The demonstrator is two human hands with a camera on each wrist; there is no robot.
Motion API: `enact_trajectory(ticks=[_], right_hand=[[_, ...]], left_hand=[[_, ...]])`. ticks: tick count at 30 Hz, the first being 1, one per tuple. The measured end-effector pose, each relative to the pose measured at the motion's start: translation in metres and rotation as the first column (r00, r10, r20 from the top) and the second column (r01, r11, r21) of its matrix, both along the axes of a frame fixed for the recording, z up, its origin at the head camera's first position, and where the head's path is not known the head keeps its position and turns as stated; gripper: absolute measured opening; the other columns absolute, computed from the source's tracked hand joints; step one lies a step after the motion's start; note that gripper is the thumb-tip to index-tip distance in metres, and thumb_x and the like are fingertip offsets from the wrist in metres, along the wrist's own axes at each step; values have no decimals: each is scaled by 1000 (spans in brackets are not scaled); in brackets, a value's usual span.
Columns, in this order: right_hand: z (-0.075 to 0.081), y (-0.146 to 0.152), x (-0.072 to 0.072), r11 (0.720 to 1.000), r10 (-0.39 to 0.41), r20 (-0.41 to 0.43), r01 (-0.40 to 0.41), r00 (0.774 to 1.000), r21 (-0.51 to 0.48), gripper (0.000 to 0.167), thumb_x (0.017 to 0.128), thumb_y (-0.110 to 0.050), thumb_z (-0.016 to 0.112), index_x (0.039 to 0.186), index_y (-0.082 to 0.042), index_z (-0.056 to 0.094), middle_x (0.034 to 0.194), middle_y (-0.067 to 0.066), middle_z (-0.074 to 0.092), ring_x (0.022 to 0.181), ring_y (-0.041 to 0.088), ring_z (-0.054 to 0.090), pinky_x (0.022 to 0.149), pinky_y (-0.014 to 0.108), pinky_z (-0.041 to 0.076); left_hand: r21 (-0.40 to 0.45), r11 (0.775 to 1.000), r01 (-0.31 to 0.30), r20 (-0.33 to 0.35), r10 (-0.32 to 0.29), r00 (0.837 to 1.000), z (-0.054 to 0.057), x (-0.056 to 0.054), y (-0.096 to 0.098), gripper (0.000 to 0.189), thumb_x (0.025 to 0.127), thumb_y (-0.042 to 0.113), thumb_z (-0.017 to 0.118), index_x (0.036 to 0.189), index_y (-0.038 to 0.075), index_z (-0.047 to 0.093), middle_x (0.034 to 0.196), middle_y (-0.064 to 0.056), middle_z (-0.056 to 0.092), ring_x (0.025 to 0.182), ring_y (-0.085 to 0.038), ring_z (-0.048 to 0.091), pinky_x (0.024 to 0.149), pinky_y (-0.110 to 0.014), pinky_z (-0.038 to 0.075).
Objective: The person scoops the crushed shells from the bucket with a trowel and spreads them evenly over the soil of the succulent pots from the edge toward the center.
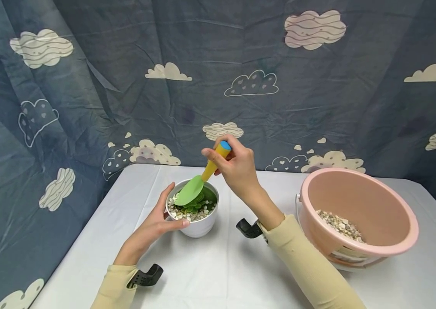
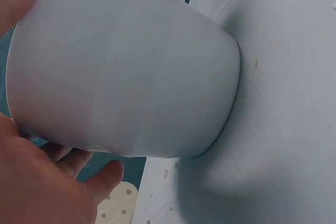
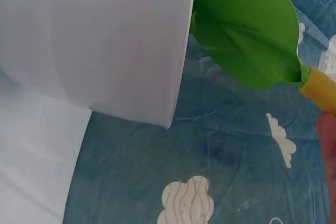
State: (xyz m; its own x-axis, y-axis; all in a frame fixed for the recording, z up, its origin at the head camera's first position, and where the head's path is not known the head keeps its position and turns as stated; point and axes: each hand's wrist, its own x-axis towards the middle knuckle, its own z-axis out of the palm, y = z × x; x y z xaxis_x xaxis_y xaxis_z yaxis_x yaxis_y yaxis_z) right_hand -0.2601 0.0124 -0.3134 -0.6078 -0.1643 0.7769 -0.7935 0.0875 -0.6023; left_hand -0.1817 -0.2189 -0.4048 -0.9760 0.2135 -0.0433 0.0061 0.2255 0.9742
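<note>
A white plant pot (image 1: 198, 227) stands on the table, holding a green succulent (image 1: 196, 206) ringed by small pale pebbles (image 1: 187, 214). My left hand (image 1: 155, 224) grips the pot from the left, thumb along the near side and fingers round the far side. In my right hand (image 1: 237, 165) is a toy trowel, its yellow handle (image 1: 211, 166) with a blue end pinched between thumb and fingers. The trowel's green blade (image 1: 189, 192) tilts down over the pot's mouth, covering part of the plant. The right wrist view shows the blade (image 3: 252, 30) at the pot's rim.
A pink bucket (image 1: 360, 180) stands at the right of the table, with pebbles (image 1: 341, 226) inside and a handle at its side. White cloth (image 1: 202, 279) covers the table. Behind hangs a dark blue curtain (image 1: 202, 107) with cloud prints.
</note>
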Motion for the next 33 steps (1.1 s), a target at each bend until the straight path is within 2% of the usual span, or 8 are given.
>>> enact_trajectory(ticks=[4, 8, 10, 16, 21, 24, 28, 33], right_hand=[[3, 6, 2, 998, -35, 74, 38, 997, -47, 32, 89, -32, 71, 93, -2, 59, 72, 9, 64, 49, 19, 61, 47, 32, 54], [14, 9, 15, 992, -93, 114, 101, 989, -70, 24, 90, -19, 73, 92, 1, 60, 75, 15, 67, 52, 26, 63, 48, 35, 55], [19, 11, 24, 989, -119, 132, 130, 984, -75, 24, 90, -18, 73, 91, 2, 60, 75, 15, 68, 53, 26, 64, 49, 35, 55], [20, 13, 34, 990, -88, 155, 103, 984, -92, 22, 90, -14, 73, 91, 4, 59, 78, 19, 69, 58, 28, 66, 52, 37, 56], [19, 11, 31, 987, -82, 207, 107, 975, -116, 21, 90, -13, 72, 89, 4, 60, 77, 20, 69, 60, 29, 67, 51, 39, 56], [15, 10, 27, 986, -70, 308, 113, 949, -124, 25, 91, -17, 73, 88, 4, 61, 77, 21, 69, 62, 30, 69, 51, 39, 57], [2, 13, 12, 984, -37, 431, 108, 902, -142, 35, 89, -29, 75, 89, 3, 62, 77, 18, 71, 62, 30, 70, 51, 39, 57], [-11, 16, -3, 976, 7, 478, 97, 879, -194, 45, 84, -40, 77, 91, 2, 63, 77, 16, 71, 59, 30, 69, 50, 40, 56]], left_hand=[[-23, 1000, -13, -1, 13, 1000, 4, 0, 0, 110, 77, 27, 83, 157, 37, 9, 163, -6, 3, 147, -36, 2, 112, -63, 8], [-31, 999, -22, -7, 22, 1000, 5, 0, 0, 110, 76, 28, 84, 157, 36, 10, 163, -4, 3, 147, -34, 2, 113, -62, 8], [-29, 999, -22, -6, 22, 1000, 4, 0, 0, 110, 76, 27, 84, 157, 36, 10, 163, -3, 2, 147, -33, 2, 113, -61, 7], [-7, 1000, -19, -3, 19, 1000, 3, -1, -1, 110, 77, 25, 83, 157, 36, 9, 163, -5, 1, 148, -32, 0, 114, -60, 6], [3, 1000, -15, -6, 15, 1000, 2, -2, 0, 110, 77, 25, 83, 157, 35, 9, 163, -6, 2, 147, -32, 2, 114, -60, 6], [0, 1000, -14, -3, 14, 1000, 0, -2, 1, 110, 77, 25, 83, 157, 35, 9, 163, -5, 2, 147, -32, 4, 114, -59, 8], [-2, 1000, -19, 2, 19, 1000, -1, -1, 2, 109, 76, 25, 83, 157, 36, 10, 163, -4, 4, 147, -33, 6, 114, -59, 10], [-7, 1000, -23, -1, 23, 1000, 0, 1, 3, 110, 76, 26, 84, 157, 36, 10, 163, -5, 4, 147, -33, 7, 114, -60, 10]])
